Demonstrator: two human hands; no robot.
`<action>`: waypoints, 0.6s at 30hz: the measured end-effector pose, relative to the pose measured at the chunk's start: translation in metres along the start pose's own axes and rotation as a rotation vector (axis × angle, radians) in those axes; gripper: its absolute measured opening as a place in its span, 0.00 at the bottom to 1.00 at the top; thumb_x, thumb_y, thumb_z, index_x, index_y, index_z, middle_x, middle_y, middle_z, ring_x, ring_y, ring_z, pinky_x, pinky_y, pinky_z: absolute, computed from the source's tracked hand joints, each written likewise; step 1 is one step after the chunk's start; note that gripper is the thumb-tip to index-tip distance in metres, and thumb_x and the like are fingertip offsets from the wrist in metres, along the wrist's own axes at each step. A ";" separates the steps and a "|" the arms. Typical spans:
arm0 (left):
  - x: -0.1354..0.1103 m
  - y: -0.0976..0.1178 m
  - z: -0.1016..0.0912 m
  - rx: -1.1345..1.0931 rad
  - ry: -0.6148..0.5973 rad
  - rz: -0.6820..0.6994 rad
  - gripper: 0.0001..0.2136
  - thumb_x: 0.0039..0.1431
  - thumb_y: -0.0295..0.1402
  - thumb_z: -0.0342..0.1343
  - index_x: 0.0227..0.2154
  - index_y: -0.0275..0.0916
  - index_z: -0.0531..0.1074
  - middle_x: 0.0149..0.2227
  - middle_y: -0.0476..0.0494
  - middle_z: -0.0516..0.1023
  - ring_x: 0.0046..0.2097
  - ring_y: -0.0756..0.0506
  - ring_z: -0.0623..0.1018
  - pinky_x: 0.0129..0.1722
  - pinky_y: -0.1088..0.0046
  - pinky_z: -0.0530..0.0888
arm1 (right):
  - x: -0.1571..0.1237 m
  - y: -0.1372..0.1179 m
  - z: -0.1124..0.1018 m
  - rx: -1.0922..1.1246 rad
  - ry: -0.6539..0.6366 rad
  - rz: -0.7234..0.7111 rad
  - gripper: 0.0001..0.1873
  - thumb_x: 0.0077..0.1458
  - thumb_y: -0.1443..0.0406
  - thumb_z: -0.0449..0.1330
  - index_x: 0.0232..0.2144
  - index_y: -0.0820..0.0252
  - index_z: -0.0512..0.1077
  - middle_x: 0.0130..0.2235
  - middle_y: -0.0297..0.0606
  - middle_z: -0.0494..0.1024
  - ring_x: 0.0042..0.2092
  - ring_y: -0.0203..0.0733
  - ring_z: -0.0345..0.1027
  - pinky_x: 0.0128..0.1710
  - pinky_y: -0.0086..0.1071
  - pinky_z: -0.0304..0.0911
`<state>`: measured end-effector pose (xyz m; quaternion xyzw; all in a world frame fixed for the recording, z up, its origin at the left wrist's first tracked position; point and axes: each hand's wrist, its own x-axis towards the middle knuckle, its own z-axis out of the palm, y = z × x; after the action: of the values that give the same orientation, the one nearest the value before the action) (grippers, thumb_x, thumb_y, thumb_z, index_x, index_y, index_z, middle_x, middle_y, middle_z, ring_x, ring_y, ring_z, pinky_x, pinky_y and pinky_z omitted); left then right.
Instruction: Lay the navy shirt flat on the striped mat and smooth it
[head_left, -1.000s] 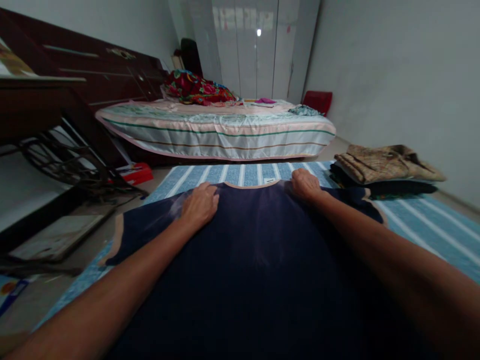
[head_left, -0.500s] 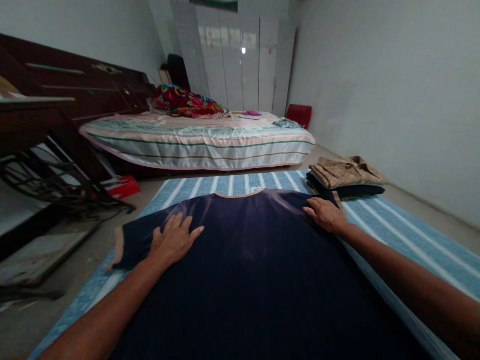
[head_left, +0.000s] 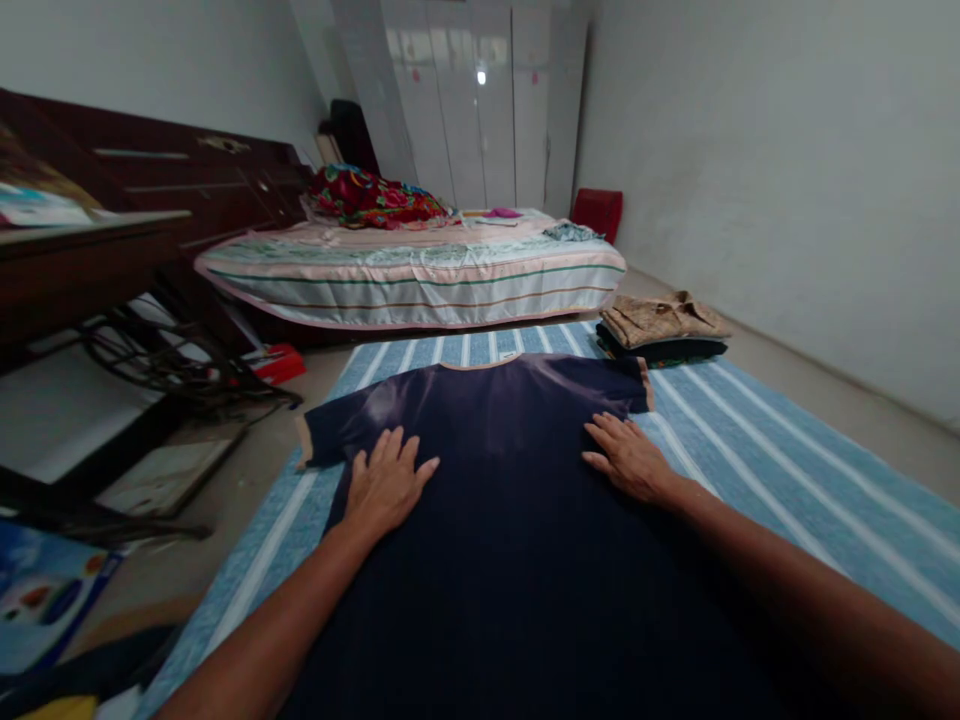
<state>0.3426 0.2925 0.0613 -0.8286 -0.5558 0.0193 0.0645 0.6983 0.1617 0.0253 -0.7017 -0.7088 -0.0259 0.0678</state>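
A dark navy short-sleeved T-shirt (head_left: 495,520) with tan trim at neck and cuffs lies spread out, its neckline pointing away from me. Flat on its left side, below the left sleeve, rests my left hand (head_left: 388,482), fingers spread. My right hand (head_left: 628,458) lies on the shirt's right side just under the right sleeve, also with fingers stretched out. Neither hand grips the cloth. Beneath the shirt is a blue and white striped sheet (head_left: 780,470). The shirt's lower part runs out of view at the bottom.
Folded clothes (head_left: 664,325), tan on top of dark, sit at the sheet's far right. Beyond stands a bed (head_left: 420,285) with a red floral blanket (head_left: 375,198). A dark wooden table with an iron frame (head_left: 90,260) and a red box (head_left: 281,363) are on the left.
Both hands have slid down the shirt toward me, from the shoulder and sleeve area to the sides below the sleeves. The camera view has shifted somewhat, showing more of the left floor.
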 end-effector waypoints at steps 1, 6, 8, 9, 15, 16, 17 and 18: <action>-0.008 0.000 0.002 -0.023 -0.030 -0.003 0.29 0.63 0.47 0.36 0.60 0.35 0.58 0.65 0.33 0.54 0.65 0.36 0.53 0.59 0.51 0.55 | -0.008 -0.001 0.000 0.008 -0.032 0.027 0.31 0.63 0.50 0.43 0.60 0.63 0.59 0.63 0.50 0.58 0.64 0.52 0.48 0.60 0.46 0.47; -0.048 0.013 -0.005 -0.032 -0.019 -0.052 0.28 0.64 0.45 0.36 0.59 0.31 0.60 0.65 0.29 0.52 0.66 0.34 0.51 0.59 0.51 0.55 | -0.046 -0.016 -0.020 -0.004 -0.027 0.159 0.32 0.62 0.50 0.43 0.60 0.65 0.58 0.62 0.54 0.58 0.64 0.55 0.48 0.60 0.51 0.46; -0.077 0.032 -0.011 -0.046 0.021 0.007 0.27 0.64 0.44 0.36 0.58 0.31 0.61 0.65 0.29 0.52 0.66 0.35 0.51 0.60 0.52 0.55 | -0.072 -0.040 -0.030 0.034 -0.005 0.081 0.32 0.62 0.50 0.43 0.60 0.65 0.58 0.63 0.53 0.56 0.65 0.55 0.45 0.61 0.50 0.44; -0.094 0.043 -0.012 -0.069 0.024 0.053 0.27 0.64 0.45 0.36 0.58 0.32 0.62 0.65 0.31 0.53 0.66 0.36 0.51 0.60 0.52 0.55 | -0.088 -0.054 -0.033 0.066 0.000 0.012 0.32 0.62 0.50 0.43 0.61 0.64 0.58 0.63 0.52 0.56 0.65 0.54 0.43 0.61 0.50 0.43; -0.170 0.079 -0.005 -0.166 -0.036 0.286 0.26 0.64 0.46 0.39 0.60 0.37 0.58 0.65 0.37 0.54 0.66 0.40 0.53 0.61 0.53 0.53 | -0.176 -0.105 -0.032 0.227 -0.092 -0.272 0.32 0.60 0.48 0.48 0.61 0.58 0.58 0.64 0.47 0.55 0.65 0.52 0.44 0.61 0.50 0.46; -0.175 0.080 -0.005 -0.165 -0.037 0.283 0.26 0.65 0.46 0.39 0.60 0.37 0.58 0.65 0.37 0.54 0.66 0.40 0.53 0.61 0.53 0.54 | -0.183 -0.106 -0.032 0.229 -0.097 -0.260 0.31 0.61 0.49 0.48 0.60 0.60 0.59 0.63 0.49 0.56 0.65 0.52 0.45 0.61 0.51 0.46; -0.179 0.081 -0.004 -0.162 -0.037 0.276 0.26 0.65 0.45 0.39 0.60 0.36 0.59 0.65 0.37 0.55 0.66 0.40 0.54 0.61 0.53 0.54 | -0.189 -0.106 -0.033 0.229 -0.095 -0.239 0.31 0.61 0.50 0.48 0.60 0.61 0.60 0.63 0.50 0.57 0.64 0.53 0.46 0.61 0.51 0.47; -0.183 0.081 -0.005 -0.159 -0.035 0.277 0.25 0.65 0.45 0.40 0.59 0.35 0.59 0.65 0.36 0.55 0.66 0.40 0.53 0.61 0.53 0.55 | -0.194 -0.106 -0.034 0.230 -0.088 -0.223 0.30 0.61 0.51 0.48 0.59 0.62 0.61 0.63 0.51 0.57 0.64 0.53 0.47 0.61 0.51 0.47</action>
<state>0.3476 0.0925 0.0483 -0.8993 -0.4371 -0.0017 -0.0140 0.5958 -0.0362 0.0394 -0.6066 -0.7829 0.0788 0.1135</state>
